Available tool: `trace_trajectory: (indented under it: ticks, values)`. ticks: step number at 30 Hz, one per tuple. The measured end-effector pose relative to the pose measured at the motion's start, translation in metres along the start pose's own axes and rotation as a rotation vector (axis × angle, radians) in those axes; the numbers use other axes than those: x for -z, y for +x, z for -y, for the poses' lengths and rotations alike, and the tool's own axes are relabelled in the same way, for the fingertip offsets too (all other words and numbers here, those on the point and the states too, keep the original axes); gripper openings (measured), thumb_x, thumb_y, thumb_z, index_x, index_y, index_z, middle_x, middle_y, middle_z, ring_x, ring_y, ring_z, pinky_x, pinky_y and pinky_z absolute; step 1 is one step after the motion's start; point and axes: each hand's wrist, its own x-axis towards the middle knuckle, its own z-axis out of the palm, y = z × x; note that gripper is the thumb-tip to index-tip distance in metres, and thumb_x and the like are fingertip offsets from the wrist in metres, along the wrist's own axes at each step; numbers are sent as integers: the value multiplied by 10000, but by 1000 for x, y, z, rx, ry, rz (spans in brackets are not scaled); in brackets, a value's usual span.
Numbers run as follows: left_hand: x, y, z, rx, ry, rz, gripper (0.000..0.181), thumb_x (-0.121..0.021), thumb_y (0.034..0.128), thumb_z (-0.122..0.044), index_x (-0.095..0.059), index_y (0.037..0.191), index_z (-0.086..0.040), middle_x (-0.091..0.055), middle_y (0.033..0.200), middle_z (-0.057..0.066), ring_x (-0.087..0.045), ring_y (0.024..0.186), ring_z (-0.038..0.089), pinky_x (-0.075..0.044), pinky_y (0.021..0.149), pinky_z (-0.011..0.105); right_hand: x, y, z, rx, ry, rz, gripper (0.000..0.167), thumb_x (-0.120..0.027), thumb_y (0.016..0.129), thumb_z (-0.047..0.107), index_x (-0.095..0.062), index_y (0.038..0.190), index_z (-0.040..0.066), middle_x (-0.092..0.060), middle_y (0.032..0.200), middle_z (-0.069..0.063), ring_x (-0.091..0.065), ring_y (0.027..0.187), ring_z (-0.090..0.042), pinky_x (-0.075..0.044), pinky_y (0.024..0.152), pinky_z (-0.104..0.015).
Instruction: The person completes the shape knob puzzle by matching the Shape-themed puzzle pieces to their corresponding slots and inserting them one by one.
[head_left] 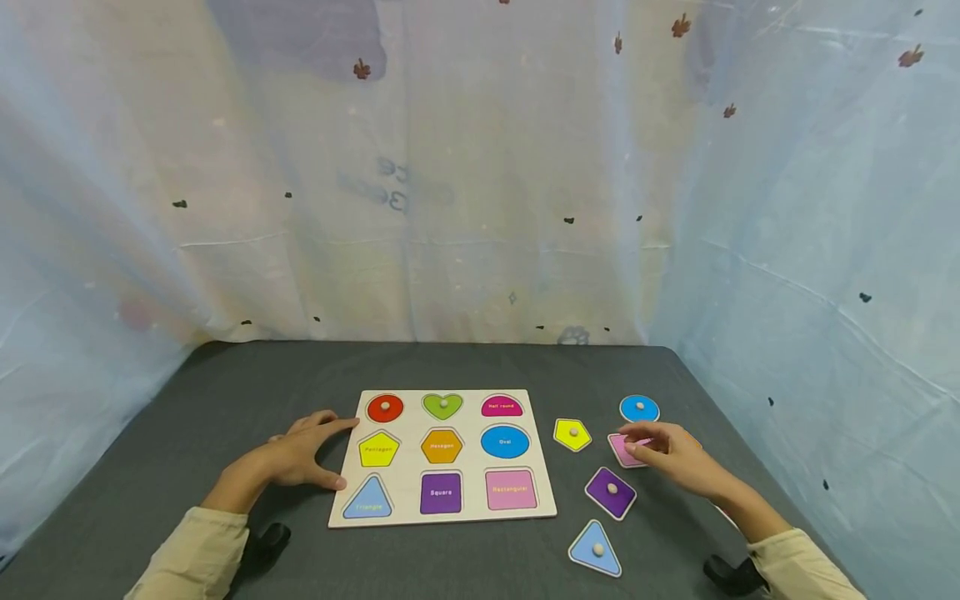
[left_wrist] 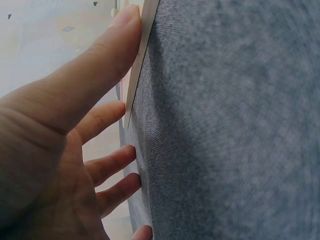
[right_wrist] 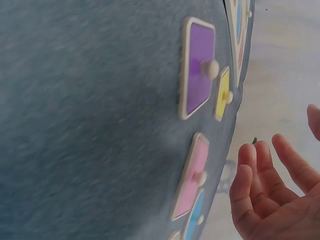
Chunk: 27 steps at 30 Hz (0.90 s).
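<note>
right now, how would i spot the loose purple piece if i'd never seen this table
On the dark table, look right of the pale puzzle board in the head view. Between the pink piece and the light blue triangle lies the loose purple square. Its purple face sets it apart from these and the yellow pentagon nearby.

Diffuse light brightens the pale, patterned sheet curtain (head_left: 495, 167); soft shadows fall beside the bare left hand (head_left: 298, 455) and bare right hand (head_left: 669, 455). In both wrist views the dark grey fabric tabletop (head_left: 255, 379) blurs into mottled grain, and the curtain looks washed out.
</note>
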Motion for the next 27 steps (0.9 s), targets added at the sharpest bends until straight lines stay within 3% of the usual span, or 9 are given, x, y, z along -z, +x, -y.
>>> trace_trajectory:
  ticks: [6, 14, 21, 27]
  values:
    - [0, 1, -2, 7, -7, 7, 1042, -908, 694, -467, -398, 1555, -178, -335, 1531, 284, -328, 1358, 532, -185, 999, 878, 5, -15, -17, -22, 31, -47, 359, -597, 1014, 123, -597, 1291, -106, -681, 1167, -206, -672, 884, -35, -571, 714, -267]
    - [1, 1, -1, 23, 2, 8, 1052, -909, 683, -475, -397, 1556, -189, -328, 1540, 276, -324, 1368, 524, -206, 1008, 859, 18, -33, -33, -92, 24, -75, 376, -582, 1030, 153, -589, 1321, -85, -648, 1262, -161, -678, 933, -23, -572, 726, -287]
    - [2, -1, -2, 14, 1, 3, 1038, -907, 689, -472, -407, 1551, -181, -347, 1523, 269, -340, 1353, 517, -212, 996, 866, 27, -50, -46, -127, -13, -80, 368, -568, 1036, 149, -592, 1312, -93, -684, 1128, 176, -657, 877, -8, -551, 701, -256]
    - [3, -3, -2, 4, -10, 6, 1031, -899, 697, -482, -407, 1551, -181, -350, 1519, 259, -343, 1349, 512, -210, 991, 869, 37, -68, -59, -238, -19, -54, 415, -553, 1050, 194, -567, 1327, -114, -711, 1182, -117, -677, 882, -10, -573, 739, -235]
